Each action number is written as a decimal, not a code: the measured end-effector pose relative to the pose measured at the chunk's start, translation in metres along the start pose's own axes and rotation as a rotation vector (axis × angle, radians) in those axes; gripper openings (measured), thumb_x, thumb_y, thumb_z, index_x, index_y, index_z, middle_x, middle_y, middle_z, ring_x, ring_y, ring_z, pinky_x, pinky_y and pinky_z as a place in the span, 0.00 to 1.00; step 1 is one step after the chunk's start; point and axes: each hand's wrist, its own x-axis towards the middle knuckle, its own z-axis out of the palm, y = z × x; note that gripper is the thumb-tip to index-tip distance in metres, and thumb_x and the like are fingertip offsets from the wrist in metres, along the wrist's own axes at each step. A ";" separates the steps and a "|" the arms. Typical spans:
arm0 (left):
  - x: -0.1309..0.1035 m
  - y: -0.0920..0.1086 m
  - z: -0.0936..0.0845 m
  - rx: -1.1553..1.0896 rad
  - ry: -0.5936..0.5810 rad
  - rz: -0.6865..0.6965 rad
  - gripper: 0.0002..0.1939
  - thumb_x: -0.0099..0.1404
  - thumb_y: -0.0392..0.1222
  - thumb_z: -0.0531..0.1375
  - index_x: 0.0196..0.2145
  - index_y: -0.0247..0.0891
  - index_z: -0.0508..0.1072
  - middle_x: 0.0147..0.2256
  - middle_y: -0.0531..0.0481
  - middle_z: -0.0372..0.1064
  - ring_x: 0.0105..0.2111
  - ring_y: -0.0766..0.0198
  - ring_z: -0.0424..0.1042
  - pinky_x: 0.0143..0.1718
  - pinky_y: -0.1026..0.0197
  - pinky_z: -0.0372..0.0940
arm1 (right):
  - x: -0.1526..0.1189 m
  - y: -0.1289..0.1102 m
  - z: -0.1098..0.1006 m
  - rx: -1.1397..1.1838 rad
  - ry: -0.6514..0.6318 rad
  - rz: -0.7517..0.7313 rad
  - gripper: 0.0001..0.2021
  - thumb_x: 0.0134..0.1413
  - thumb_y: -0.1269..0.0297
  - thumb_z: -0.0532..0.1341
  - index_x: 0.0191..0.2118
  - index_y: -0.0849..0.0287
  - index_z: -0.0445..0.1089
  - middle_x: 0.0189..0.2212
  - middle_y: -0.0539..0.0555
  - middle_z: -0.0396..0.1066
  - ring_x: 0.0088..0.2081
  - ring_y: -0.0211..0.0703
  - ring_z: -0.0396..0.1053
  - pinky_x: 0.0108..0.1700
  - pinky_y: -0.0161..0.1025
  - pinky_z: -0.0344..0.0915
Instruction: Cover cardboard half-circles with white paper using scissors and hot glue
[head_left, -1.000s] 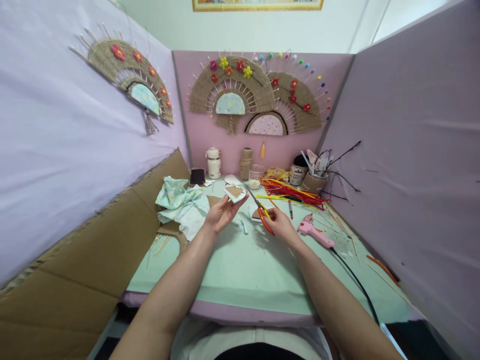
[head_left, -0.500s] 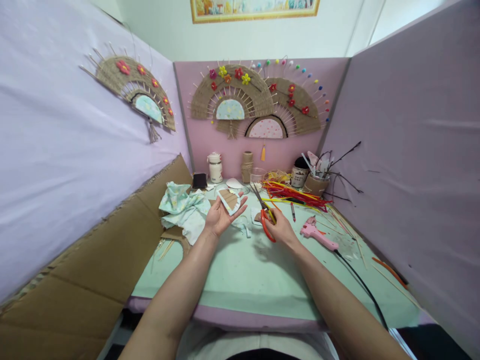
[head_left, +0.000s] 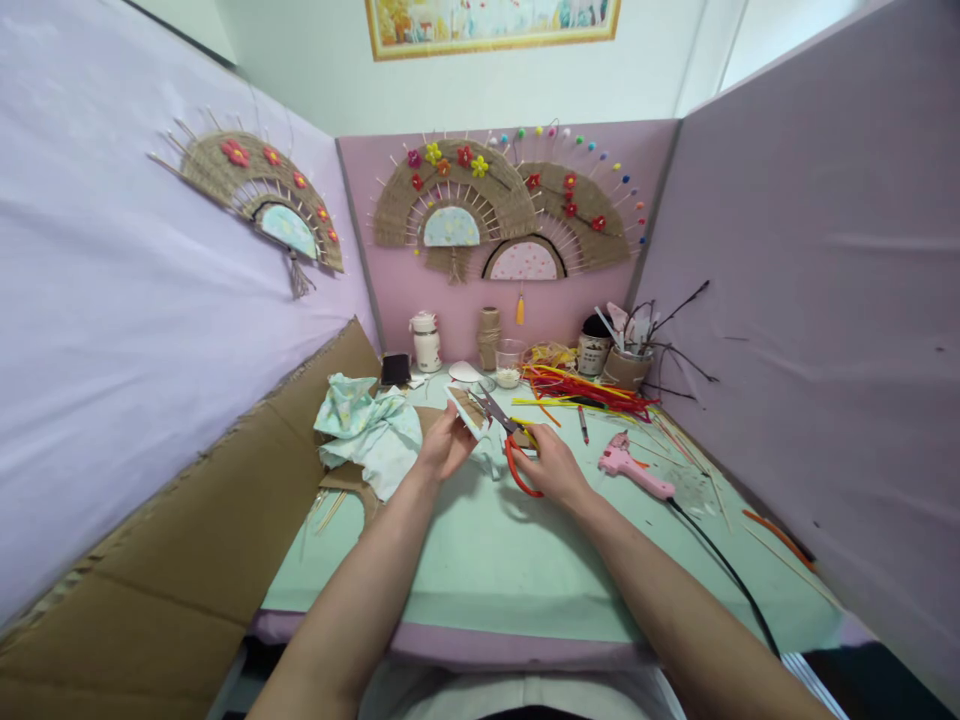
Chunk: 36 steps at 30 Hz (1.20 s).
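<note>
My left hand (head_left: pixel 446 440) pinches a small half-round piece of cardboard (head_left: pixel 469 408) with pale fabric folded over its rim, held tilted above the table. In my right hand (head_left: pixel 556 462) are scissors (head_left: pixel 521 462) with red and yellow handles. Their blades are spread and reach to the right edge of the cardboard piece; I cannot tell whether they touch the fabric. Below the scissors lies another small cardboard piece (head_left: pixel 523 438), partly hidden. A scrap of light green fabric (head_left: pixel 491 466) rests on the table beneath my hands.
Crumpled floral fabric (head_left: pixel 367 425) lies left of my hands, near a large cardboard sheet (head_left: pixel 172 530). At right is a pink glue gun (head_left: pixel 634 470) with a black cord. Red and yellow craft stems (head_left: pixel 592 390), a twine spool (head_left: pixel 488 338) and a white bottle (head_left: pixel 427 342) stand or lie behind.
The scissors have moved left and their blades have spread at the cardboard piece. My left hand has turned, tilting the piece more edge-on. The camera view has shifted slightly.
</note>
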 end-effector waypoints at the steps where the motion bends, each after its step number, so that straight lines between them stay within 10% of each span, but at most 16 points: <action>1: 0.001 -0.002 -0.001 0.018 -0.016 0.004 0.17 0.71 0.47 0.52 0.52 0.37 0.71 0.43 0.44 0.76 0.46 0.58 0.74 0.56 0.52 0.61 | 0.000 -0.001 0.000 0.004 -0.005 0.000 0.14 0.57 0.53 0.57 0.41 0.59 0.67 0.38 0.56 0.69 0.40 0.46 0.67 0.42 0.40 0.62; 36: 0.004 -0.009 -0.009 0.181 0.041 0.094 0.14 0.66 0.44 0.60 0.48 0.38 0.74 0.47 0.43 0.75 0.51 0.58 0.72 0.57 0.54 0.62 | 0.002 -0.008 -0.005 -0.078 -0.172 0.075 0.13 0.61 0.57 0.57 0.39 0.62 0.72 0.37 0.60 0.75 0.40 0.49 0.72 0.37 0.37 0.59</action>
